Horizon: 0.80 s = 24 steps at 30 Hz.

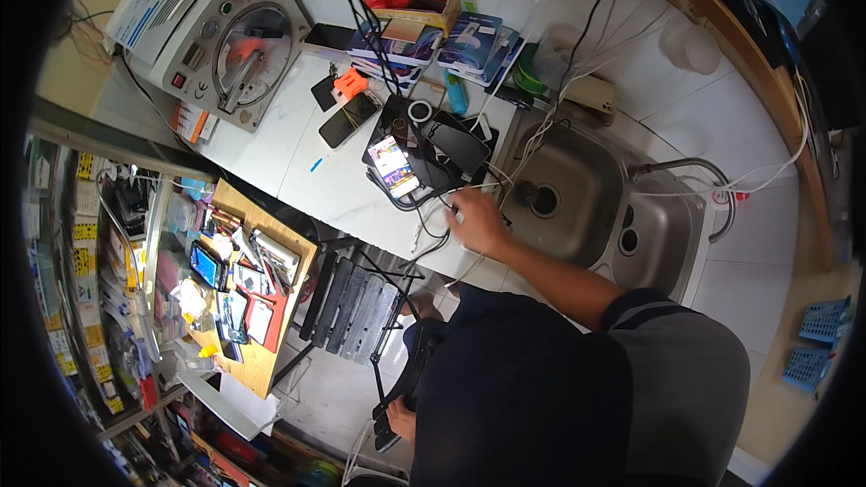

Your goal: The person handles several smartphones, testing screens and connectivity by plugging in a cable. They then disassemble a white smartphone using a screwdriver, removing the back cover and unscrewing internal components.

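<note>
My right hand (478, 221) reaches over the counter's front edge, beside the sink, its fingers bent together on a thin cable (437, 233) among several tangled ones. Just beyond it, a phone with a lit screen (393, 167) lies on a dark pad, next to a black phone (456, 146) and a round white ring (420, 111). Low in the view, my left hand (402, 418) is partly hidden by my dark clothing. Its fingers curl against a dark object (386, 437) that I cannot make out.
A steel double sink (564, 149) with a curved tap (699, 164) stands at the right. A grey machine with a round door (221, 41) is at the far left. A folding chair (352, 307) stands before a wooden workbench (287, 343) crowded with phones and tools. Cables hang over the counter.
</note>
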Each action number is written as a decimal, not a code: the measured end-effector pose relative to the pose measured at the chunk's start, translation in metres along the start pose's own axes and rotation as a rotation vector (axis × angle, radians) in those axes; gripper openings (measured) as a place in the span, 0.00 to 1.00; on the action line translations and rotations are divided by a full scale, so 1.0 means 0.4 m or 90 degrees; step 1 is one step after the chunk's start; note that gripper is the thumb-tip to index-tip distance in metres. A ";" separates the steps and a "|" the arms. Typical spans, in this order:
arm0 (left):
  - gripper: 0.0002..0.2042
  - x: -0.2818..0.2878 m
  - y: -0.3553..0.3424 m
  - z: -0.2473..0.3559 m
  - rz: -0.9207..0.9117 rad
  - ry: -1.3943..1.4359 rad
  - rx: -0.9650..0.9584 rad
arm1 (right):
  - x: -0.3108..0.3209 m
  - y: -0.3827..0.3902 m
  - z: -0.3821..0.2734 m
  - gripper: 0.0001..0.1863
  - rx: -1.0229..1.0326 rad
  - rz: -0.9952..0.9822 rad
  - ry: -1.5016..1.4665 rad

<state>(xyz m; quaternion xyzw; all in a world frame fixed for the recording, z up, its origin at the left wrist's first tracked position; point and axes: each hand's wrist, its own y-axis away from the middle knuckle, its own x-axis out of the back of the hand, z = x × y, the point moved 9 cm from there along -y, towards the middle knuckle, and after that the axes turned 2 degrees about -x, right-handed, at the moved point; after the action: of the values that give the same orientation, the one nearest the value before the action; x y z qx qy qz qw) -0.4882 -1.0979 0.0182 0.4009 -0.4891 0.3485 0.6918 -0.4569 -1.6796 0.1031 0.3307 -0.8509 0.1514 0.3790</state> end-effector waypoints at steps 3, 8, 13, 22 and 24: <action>0.26 0.002 -0.004 0.001 -0.010 -0.003 -0.010 | 0.079 -0.120 0.098 0.24 0.003 0.124 0.123; 0.27 0.011 -0.015 0.003 -0.019 -0.002 -0.014 | 0.049 -0.278 0.149 0.48 -0.004 0.066 0.286; 0.27 0.023 -0.015 0.029 -0.030 -0.005 0.008 | 0.014 -0.336 0.168 0.56 -0.168 -0.139 0.299; 0.28 0.011 0.000 0.018 -0.019 -0.021 0.011 | 0.192 -0.185 0.099 0.55 -0.115 -0.016 -0.136; 0.30 -0.004 -0.011 0.005 -0.085 -0.020 0.019 | 0.237 -0.129 0.040 0.54 -0.073 0.053 -0.150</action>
<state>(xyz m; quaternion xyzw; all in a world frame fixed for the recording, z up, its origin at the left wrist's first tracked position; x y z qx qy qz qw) -0.4856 -1.1015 0.0162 0.4485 -0.4670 0.3023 0.6996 -0.4775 -1.7682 0.1632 0.2883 -0.9098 0.0783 0.2880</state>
